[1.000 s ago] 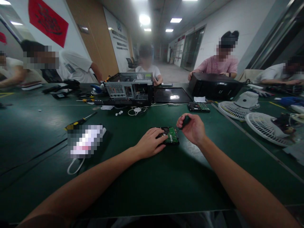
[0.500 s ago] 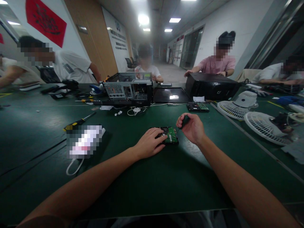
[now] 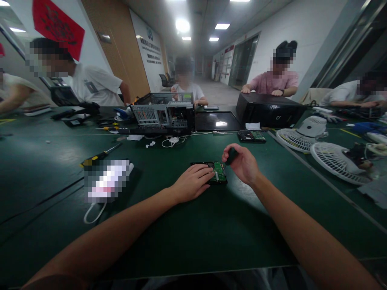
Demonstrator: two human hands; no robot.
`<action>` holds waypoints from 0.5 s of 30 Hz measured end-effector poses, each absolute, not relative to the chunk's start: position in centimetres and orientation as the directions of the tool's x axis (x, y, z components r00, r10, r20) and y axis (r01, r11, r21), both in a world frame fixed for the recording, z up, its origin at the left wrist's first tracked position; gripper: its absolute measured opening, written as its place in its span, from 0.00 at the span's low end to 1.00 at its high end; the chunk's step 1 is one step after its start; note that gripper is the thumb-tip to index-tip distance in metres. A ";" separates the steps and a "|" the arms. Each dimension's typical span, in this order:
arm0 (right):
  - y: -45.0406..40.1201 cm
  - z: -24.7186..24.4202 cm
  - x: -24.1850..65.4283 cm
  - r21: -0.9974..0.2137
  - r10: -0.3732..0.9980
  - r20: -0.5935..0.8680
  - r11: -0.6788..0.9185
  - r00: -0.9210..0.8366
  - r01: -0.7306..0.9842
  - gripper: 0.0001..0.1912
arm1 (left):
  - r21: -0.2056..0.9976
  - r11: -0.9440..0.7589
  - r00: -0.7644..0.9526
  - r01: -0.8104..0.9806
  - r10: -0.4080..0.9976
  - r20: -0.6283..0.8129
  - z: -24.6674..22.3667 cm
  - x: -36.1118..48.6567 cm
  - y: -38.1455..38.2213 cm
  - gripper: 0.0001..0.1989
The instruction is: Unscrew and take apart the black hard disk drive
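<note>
A hard drive point(image 3: 219, 174) with a green circuit board facing up lies on the dark green table in front of me. My left hand point(image 3: 193, 182) rests over its left part, fingers extended and lying on it, hiding that side. My right hand point(image 3: 242, 162), just right of the drive, is closed around a dark-handled screwdriver point(image 3: 231, 156). The tool's thin shaft slants down to the right part of the board; its tip is too small to make out.
Beyond stand an open computer case point(image 3: 163, 114), a black case point(image 3: 270, 110) and another drive point(image 3: 252, 136). White fan parts point(image 3: 335, 161) lie right; a yellow-black screwdriver point(image 3: 96, 157) and a blurred-out phone point(image 3: 109, 181) left. Several people sit around.
The screwdriver and my right fingers have shifted slightly left. My left fingers now lie closer together on the drive. Across the table, people have moved their arms and heads a little.
</note>
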State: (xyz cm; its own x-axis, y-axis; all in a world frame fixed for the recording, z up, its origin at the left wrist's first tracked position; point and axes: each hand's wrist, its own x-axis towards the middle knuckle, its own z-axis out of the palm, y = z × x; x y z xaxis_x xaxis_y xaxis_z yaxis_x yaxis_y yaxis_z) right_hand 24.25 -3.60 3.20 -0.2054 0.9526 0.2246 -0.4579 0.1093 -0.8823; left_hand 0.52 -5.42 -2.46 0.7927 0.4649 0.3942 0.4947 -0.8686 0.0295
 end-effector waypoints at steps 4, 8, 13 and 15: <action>-3.7 3.2 24.3 -0.882 0.955 0.209 0.092 -0.208 -0.462 0.12 | 0.025 -0.876 0.805 0.482 0.455 0.380 -2.4 0.5 -5.4 0.21; -3.9 3.4 24.3 -0.878 0.956 0.188 0.061 -0.226 -0.474 0.11 | 0.039 -0.880 0.803 0.473 0.450 0.390 -2.4 0.4 -5.3 0.20; -4.0 3.6 24.3 -0.884 0.945 0.193 0.050 -0.265 -0.465 0.19 | 0.043 -0.884 0.801 0.465 0.441 0.404 -2.5 0.4 -5.3 0.20; -3.9 3.6 24.3 -0.886 0.939 0.203 0.056 -0.276 -0.461 0.23 | 0.038 -0.884 0.803 0.465 0.440 0.401 -2.5 0.4 -5.3 0.20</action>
State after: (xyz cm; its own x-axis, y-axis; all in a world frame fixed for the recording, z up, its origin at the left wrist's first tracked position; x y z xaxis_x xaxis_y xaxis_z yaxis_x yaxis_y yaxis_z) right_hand 24.33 -3.92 3.62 -0.2760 0.9395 0.2031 -0.4607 0.0561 -0.8858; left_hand 0.41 -5.29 -2.47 0.8034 0.4398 0.4013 0.4654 -0.8843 0.0376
